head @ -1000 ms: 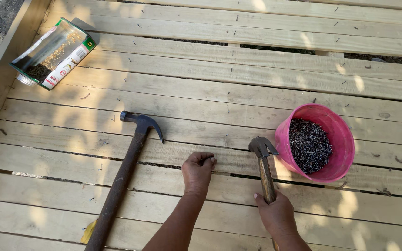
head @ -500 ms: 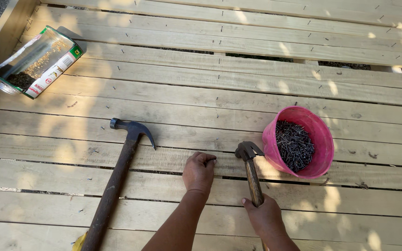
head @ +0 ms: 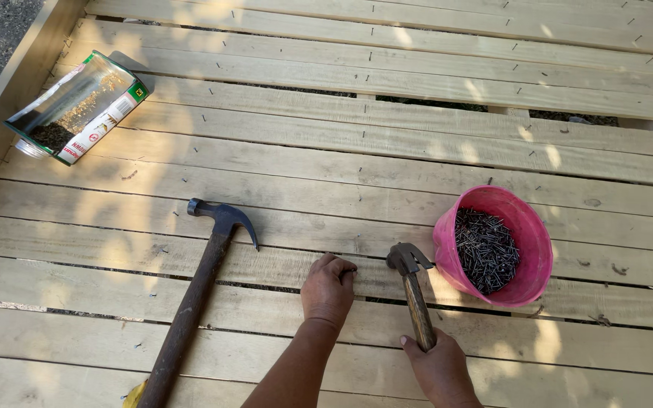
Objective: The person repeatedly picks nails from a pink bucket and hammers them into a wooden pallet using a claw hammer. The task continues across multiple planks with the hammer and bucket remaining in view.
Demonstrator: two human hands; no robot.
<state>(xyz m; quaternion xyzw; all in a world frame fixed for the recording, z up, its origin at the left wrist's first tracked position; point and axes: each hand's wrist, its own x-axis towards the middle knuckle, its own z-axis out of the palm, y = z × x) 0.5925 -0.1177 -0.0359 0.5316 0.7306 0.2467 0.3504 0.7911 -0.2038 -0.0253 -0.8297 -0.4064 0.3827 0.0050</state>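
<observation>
- Left hand (head: 328, 289) is down on the plank (head: 281, 264), fingers curled together, the tips pinching something small against the wood at the board's edge — it looks like a nail (head: 349, 270), though it's too tiny to be certain.
- Right hand (head: 441, 370) is wrapped tight round the wooden handle of a claw hammer (head: 413, 291), low on the grip.
- That hammer's head sits just beside the left fingertips, a sliver of gap between them, handle running back toward the person.
- Right of the hammer head, nearly touching it, stands a pink bucket (head: 527, 227), loaded with dark nails.
- Out to the left, a second, longer hammer (head: 194, 298) lies flat across the boards, nobody's hand on it, well apart from the left hand.
- Far upper left, an opened carton (head: 77, 106) lies on its side near the deck's edge board.
</observation>
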